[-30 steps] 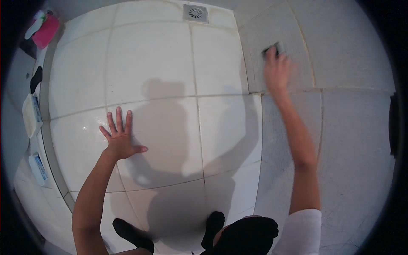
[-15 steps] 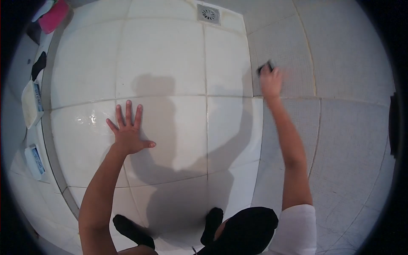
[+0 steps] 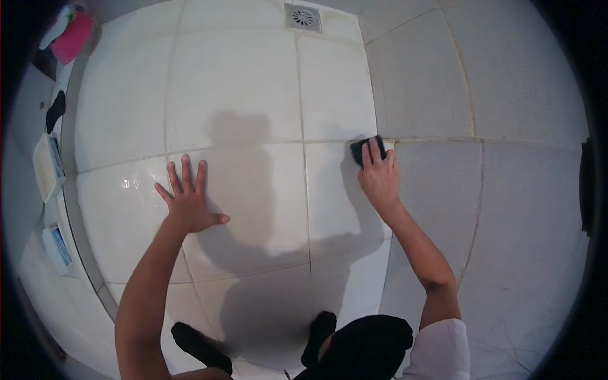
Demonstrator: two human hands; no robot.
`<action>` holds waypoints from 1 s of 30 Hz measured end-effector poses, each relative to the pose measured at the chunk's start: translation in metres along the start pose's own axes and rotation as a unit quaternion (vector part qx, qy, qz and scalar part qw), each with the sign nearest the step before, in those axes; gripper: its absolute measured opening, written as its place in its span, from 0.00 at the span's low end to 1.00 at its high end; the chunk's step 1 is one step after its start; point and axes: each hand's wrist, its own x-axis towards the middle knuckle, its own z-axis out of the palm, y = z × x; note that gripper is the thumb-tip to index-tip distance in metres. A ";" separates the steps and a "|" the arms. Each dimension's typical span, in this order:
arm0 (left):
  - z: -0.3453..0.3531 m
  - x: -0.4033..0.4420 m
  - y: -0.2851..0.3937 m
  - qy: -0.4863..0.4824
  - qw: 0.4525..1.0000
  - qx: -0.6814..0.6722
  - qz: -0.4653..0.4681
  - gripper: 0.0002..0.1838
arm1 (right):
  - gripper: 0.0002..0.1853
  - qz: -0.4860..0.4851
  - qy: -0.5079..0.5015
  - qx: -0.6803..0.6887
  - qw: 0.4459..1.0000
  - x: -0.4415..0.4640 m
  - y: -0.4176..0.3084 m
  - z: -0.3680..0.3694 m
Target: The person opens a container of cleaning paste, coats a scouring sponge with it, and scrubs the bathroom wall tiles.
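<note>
My left hand (image 3: 189, 209) lies flat with fingers spread on the white floor tiles (image 3: 253, 190), beside a small wet, shiny patch. My right hand (image 3: 380, 180) holds a dark scrubbing pad (image 3: 367, 151) against the floor where it meets the grey tiled wall (image 3: 430, 183). Its fingers lie over the pad and hide part of it. A brownish grout line runs to the right from just beside the pad.
A metal drain (image 3: 303, 18) is set at the far edge. Along the left ledge are a pink item (image 3: 72, 38), a black object (image 3: 56, 111), a white tray (image 3: 47, 168) and a white-and-blue container (image 3: 57, 249). Two black-socked feet show at the bottom.
My right hand has come down and left with the pad, from the grey wall tiles to the floor's edge. My left hand has stayed flat on the floor. The view has shifted slightly.
</note>
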 end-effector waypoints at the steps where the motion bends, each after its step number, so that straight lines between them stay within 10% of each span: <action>1: -0.003 0.002 -0.002 0.005 1.000 0.005 -0.001 0.76 | 0.19 0.001 0.032 -0.049 0.998 0.007 0.004 0.015; 5: -0.001 -0.004 0.003 -0.023 1.000 0.001 -0.006 0.76 | 0.21 0.045 0.115 -0.159 0.980 0.077 0.079 0.047; 17: -0.018 -0.006 0.010 -0.033 0.999 -0.019 -0.019 0.74 | 0.27 0.196 0.270 -0.485 0.808 0.065 0.229 -0.266; 20: -0.019 -0.007 0.009 -0.051 0.998 -0.019 -0.027 0.74 | 0.24 0.093 0.160 -0.426 0.886 0.043 0.207 -0.135; 21: -0.018 -0.008 0.010 -0.052 0.998 -0.023 -0.020 0.74 | 0.20 0.209 0.057 -0.126 0.968 0.035 0.173 -0.091; 22: -0.019 -0.010 0.009 -0.052 0.998 -0.022 -0.016 0.74 | 0.17 0.077 0.062 -0.102 0.990 0.023 0.142 -0.074; 23: -0.021 -0.012 0.007 -0.048 0.999 -0.021 -0.015 0.74 | 0.18 -0.050 0.065 -0.259 0.963 0.014 0.125 -0.069; 26: -0.006 -0.004 0.002 -0.021 1.000 -0.002 -0.011 0.78 | 0.23 0.012 0.027 -0.062 0.998 0.011 0.172 -0.117; 30: -0.021 -0.009 0.011 -0.044 0.999 -0.004 -0.026 0.74 | 0.28 0.022 0.223 -0.308 0.924 0.015 0.200 -0.203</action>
